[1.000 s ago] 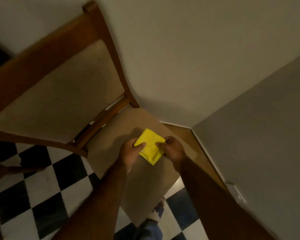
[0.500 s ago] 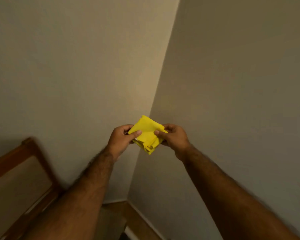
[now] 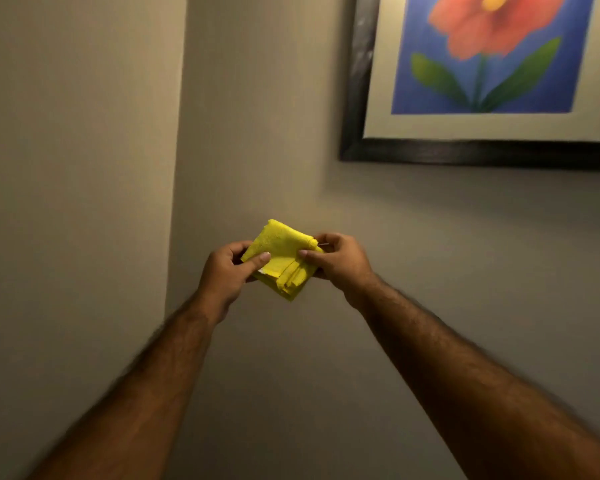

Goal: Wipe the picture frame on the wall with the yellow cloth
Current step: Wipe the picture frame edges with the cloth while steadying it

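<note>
Since half a second ago my view has swung up and right: the chair is gone from sight and the picture frame [image 3: 352, 98] now shows at upper right on the wall [image 3: 257, 116]. I log: one yellow cloth [image 3: 281, 259], folded, held mid-air between both hands, well below and left of the frame. Left hand [image 3: 227, 271] pinches its left edge, thumb on top. Right hand [image 3: 336, 258] pinches its right edge. The cloth is not touching the frame.

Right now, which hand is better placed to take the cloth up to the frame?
Probably the right hand: it already pinches the yellow cloth and sits nearer the picture frame, up and to the right.
</note>
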Motion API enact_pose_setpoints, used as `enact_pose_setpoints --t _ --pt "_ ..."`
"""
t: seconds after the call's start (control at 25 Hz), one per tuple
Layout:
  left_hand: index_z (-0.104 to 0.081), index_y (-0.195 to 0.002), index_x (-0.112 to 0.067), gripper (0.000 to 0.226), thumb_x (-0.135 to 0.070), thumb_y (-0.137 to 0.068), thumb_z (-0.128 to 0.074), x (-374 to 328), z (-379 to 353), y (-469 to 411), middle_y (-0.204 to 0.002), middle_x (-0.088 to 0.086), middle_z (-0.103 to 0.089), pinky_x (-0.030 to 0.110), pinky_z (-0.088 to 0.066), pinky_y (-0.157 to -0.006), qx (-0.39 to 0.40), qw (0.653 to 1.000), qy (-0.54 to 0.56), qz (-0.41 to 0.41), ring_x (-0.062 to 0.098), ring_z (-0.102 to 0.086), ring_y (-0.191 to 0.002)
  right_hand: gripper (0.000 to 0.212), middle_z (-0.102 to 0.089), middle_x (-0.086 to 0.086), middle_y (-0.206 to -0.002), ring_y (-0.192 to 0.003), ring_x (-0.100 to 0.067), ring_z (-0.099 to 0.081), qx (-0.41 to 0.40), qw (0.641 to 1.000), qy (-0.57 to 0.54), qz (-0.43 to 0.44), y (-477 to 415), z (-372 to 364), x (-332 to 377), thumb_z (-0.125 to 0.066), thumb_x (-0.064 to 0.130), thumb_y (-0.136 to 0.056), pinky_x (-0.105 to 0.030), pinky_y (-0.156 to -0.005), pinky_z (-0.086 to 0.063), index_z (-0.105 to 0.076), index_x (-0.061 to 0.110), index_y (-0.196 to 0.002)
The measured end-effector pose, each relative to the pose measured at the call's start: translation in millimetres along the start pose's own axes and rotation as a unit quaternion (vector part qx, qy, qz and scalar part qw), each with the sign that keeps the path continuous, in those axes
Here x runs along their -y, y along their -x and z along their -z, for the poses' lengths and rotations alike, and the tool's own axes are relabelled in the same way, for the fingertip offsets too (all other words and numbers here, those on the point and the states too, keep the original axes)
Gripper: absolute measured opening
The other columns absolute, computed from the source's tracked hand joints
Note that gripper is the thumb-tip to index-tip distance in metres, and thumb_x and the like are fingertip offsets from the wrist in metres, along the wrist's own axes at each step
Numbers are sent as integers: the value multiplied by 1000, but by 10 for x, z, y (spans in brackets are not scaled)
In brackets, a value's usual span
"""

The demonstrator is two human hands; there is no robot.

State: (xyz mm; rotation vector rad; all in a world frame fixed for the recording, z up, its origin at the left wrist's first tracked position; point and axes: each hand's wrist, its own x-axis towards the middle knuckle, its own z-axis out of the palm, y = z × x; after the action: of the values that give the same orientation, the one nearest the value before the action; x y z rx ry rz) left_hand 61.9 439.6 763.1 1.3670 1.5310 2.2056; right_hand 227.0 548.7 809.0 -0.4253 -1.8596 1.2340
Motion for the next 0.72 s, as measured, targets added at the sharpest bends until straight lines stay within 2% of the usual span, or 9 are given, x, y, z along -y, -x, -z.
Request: enact_pose_setpoints --t 0.08,0.16,0.32,0.4,0.56,0.6,0.64,0.68,0.72 --pt "-74 -94 -17 11 -10 -86 -75 -545 -328 -278 -83 6 -69 24 -59 -68 9 998 5 -63 10 -65 -70 19 -73 -27 -108 -98 -38 -75 -32 997 23 60 -98 388 540 -80 1 -82 -53 -85 -63 -68 10 -93" --pt "-73 -96 -16 12 -11 -86 -75 -1086 -605 -528 -85 8 -70 23 -59 -67 19 993 4 -119 9 -66 -70 19 -74 -25 -104 -94 -35 -75 -59 991 37 112 -181 741 1075 -83 2 -80 -50 -81 -64 -68 11 -87" --pt "-73 -94 -20 11 -17 -84 -78 -2010 -1100 -953 -93 8 -74 30 -62 -71 14 979 0 -202 16 -70 -79 19 -77 -18 -99 -90 -28 -77 -113 971 86 191 -337 1367 1981 -88 11 -77 -44 -76 -66 -70 14 -80" --pt "-73 -97 -22 15 -19 -84 -79 -2232 -1267 -1125 -99 7 -76 34 -62 -74 8 978 1 -210 20 -73 -87 18 -76 -19 -104 -93 -31 -77 -126 964 102 212 -432 1530 2205 -84 13 -81 -45 -77 -66 -73 8 -94" --pt "-72 -102 -21 20 -18 -83 -79 -2320 -1469 -1439 -103 8 -75 35 -63 -74 -33 979 34 -198 24 -73 -93 36 -76 -19 -114 -99 -30 -77 -146 951 133 239 -563 1644 2343 -78 16 -88 -45 -87 -64 -71 2 -120" --pt "-72 -106 -19 24 -17 -83 -79 -2344 -1489 -1539 -104 8 -75 35 -63 -75 -59 979 58 -187 23 -73 -93 40 -76 -17 -117 -102 -28 -76 -169 934 170 265 -575 1727 2377 -78 22 -89 -44 -92 -62 -70 5 -125" --pt "-71 -109 -17 26 -17 -84 -78 -2385 -1502 -1656 -105 8 -74 36 -63 -77 -87 977 85 -172 23 -72 -95 46 -75 -14 -123 -108 -27 -74 -210 896 246 305 -587 1878 2418 -75 30 -91 -42 -98 -59 -67 9 -131" --pt "-71 -110 -15 26 -17 -85 -77 -2426 -1509 -1756 -105 8 -74 38 -64 -80 -113 975 112 -157 24 -73 -97 51 -71 -13 -131 -117 -27 -69 -257 833 339 354 -586 2083 2458 -70 37 -93 -41 -104 -54 -63 11 -137" --pt "-71 -110 -14 25 -18 -85 -76 -2474 -1520 -1857 -106 9 -74 41 -64 -82 -138 971 129 -146 25 -73 -98 57 -65 -15 -141 -129 -30 -61 -304 752 425 402 -574 2330 2512 -63 41 -95 -41 -111 -47 -57 10 -143"
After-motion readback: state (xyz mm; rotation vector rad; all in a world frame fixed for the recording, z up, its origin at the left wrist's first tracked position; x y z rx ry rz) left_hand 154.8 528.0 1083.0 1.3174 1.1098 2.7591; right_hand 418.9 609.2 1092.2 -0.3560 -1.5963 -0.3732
